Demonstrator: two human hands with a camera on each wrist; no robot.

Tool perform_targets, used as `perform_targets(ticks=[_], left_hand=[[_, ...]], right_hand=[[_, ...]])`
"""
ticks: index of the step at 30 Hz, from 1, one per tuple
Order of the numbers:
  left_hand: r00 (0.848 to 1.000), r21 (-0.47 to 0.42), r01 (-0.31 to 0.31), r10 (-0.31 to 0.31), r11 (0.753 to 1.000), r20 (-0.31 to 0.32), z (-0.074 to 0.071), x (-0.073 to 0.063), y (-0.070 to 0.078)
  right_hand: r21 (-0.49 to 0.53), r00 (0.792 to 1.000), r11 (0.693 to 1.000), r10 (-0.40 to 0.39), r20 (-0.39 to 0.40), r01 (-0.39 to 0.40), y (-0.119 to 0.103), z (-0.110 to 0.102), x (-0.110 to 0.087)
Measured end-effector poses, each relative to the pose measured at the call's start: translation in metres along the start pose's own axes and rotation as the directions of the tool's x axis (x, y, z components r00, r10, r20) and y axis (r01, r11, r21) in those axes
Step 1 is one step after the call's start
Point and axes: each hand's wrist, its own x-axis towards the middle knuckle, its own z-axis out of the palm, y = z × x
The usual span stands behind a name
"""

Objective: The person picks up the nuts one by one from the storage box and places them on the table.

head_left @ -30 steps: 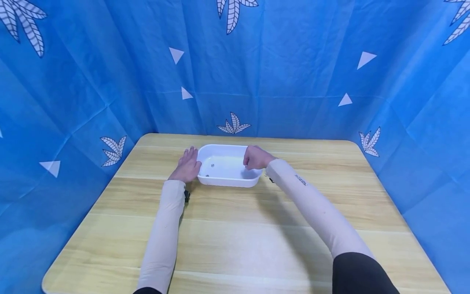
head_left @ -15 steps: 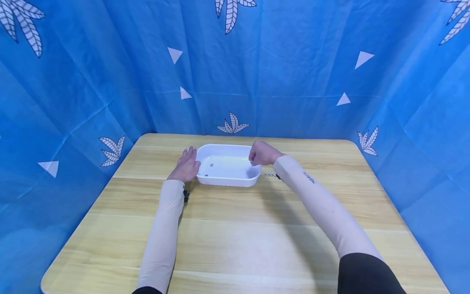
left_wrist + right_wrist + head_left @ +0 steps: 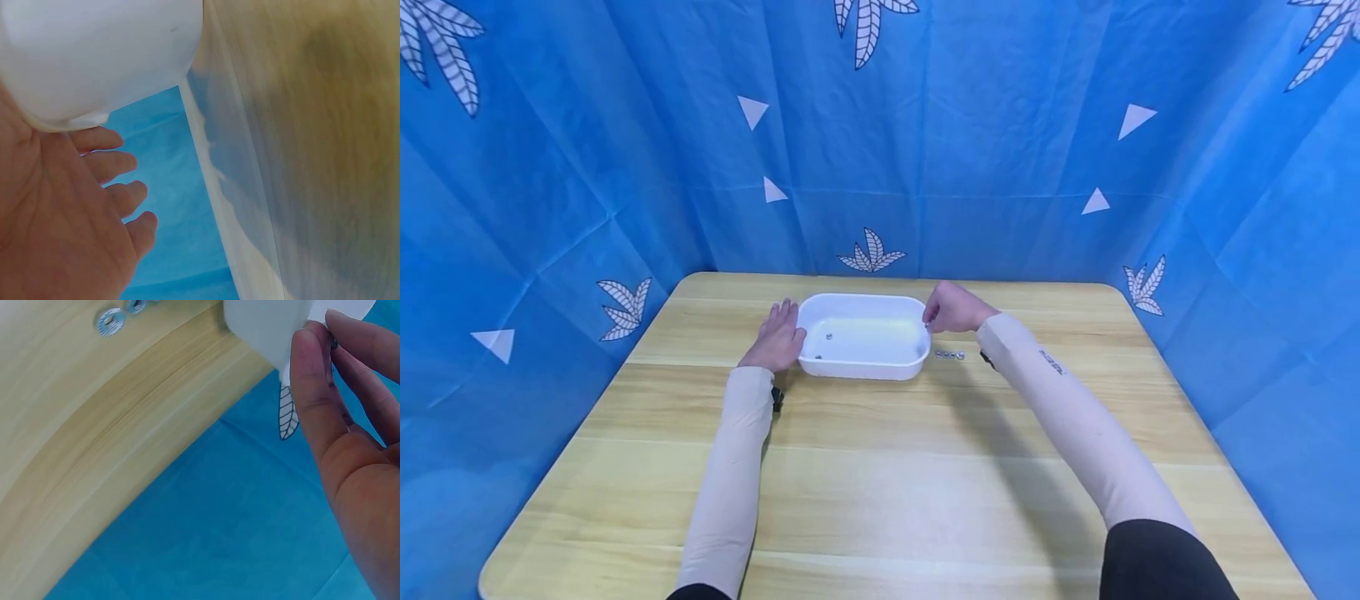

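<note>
Metal row: nuts (image 3: pixel 960 356), four by my count, lined up on the table (image 3: pixel 880 483), just beside the right front corner of the tray (image 3: pixel 865 372).
Nut handling: I judge each one light, hard and tough, but small and smooth enough to slip; I would take it by its outer edge, thumb against forefinger.
Left hand (image 3: pixel 772 342): at the tray's left end, fingers extended, thumb side against the wall; I see it gripping nothing.
Tray handling: it looks to me like thin plastic, light, fairly stiff, apt to skate if knocked; an end wall is where I would steady it, opposite rims where I would lift.
Loose nuts (image 3: pixel 829 337): two, inside the tray toward its left end, one close to the front wall, the other farther back.
Right hand (image 3: pixel 953 308): at the tray's right rim, thumb and fingers pinching a tiny dark piece (image 3: pixel 334 344) that I take for another nut; my views do not settle whether it sits over the tray or just outside.
Curtain (image 3: pixel 1015 242): blue, behind the tray, past the table's far edge.
</note>
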Motion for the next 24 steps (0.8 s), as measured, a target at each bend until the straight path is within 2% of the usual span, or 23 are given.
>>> perform_targets(ticks=[3,13,24], left_hand=[[1.000,0.003,-0.002,0.002,1.000,-0.001,0.000,0.000,-0.001],[1.000,0.008,-0.011,0.011,1.000,-0.016,0.000,0.001,-0.002],[1.000,0.003,-0.013,0.013,1.000,-0.017,0.000,0.000,-0.001]], right_hand=[[0.003,1.000,1.000,-0.014,-0.008,0.014,0.005,0.000,-0.003],[0.038,0.999,0.998,0.046,-0.011,-0.045,0.020,0.004,-0.012],[0.057,0.998,0.996,0.064,0.017,-0.065,0.036,0.020,-0.019]])
